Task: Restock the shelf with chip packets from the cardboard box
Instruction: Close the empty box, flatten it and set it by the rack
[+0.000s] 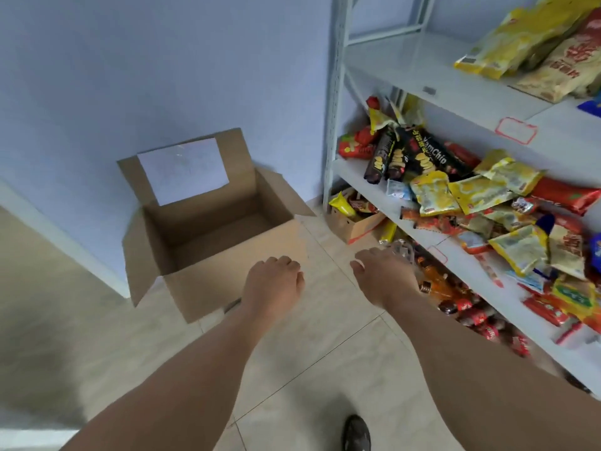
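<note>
An open cardboard box [227, 255] stands on the tiled floor by the blue wall; no packets show in the part of its inside that I can see. My left hand [273, 283] hangs in front of the box's near wall, fingers loosely curled, holding nothing. My right hand [385, 275] reaches out between the box and the white shelf unit [432, 83], fingers relaxed and empty. Chip packets [474, 190] in yellow, black and red lie heaped on the middle shelf. More yellow and beige packets [520, 40] lie on the upper shelf.
A small cardboard tray [357, 222] with snacks sits on the floor under the shelf. Bottles [455, 301] lie along the bottom level. The shelf's upright post [335, 102] stands right of the box. My shoe [356, 434] shows at the bottom on pale floor tiles.
</note>
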`<state>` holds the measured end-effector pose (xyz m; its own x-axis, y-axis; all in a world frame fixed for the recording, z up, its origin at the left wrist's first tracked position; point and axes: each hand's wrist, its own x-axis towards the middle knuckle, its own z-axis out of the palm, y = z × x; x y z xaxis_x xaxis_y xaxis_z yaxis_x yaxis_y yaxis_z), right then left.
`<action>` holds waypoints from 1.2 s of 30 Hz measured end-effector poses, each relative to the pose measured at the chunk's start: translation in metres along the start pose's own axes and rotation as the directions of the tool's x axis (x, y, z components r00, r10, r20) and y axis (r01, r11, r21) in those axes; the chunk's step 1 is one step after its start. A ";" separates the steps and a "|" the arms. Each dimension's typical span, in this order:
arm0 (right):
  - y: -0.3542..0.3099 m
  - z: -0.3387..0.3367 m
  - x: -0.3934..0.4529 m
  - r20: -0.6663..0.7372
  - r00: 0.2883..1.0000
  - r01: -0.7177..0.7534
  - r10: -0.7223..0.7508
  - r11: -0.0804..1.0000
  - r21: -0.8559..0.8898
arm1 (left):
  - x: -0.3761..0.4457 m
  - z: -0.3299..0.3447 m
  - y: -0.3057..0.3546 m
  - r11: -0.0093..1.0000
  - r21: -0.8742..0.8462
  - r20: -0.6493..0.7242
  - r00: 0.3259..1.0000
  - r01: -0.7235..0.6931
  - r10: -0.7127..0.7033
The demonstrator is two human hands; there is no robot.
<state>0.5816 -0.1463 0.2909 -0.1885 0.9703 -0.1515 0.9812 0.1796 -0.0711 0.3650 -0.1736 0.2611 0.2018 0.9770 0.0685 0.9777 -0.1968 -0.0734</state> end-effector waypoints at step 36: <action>-0.121 0.247 0.484 0.486 0.697 -0.514 0.527 -0.105 0.851 | 0.267 0.340 -0.205 0.915 -0.333 0.388 0.917 0.228 -0.088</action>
<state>0.3611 0.2620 -0.0172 0.3657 0.6922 -0.6222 -0.0416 -0.6557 -0.7539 0.1989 0.1555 -0.0437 0.0770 0.9453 -0.3170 0.9598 0.0158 0.2801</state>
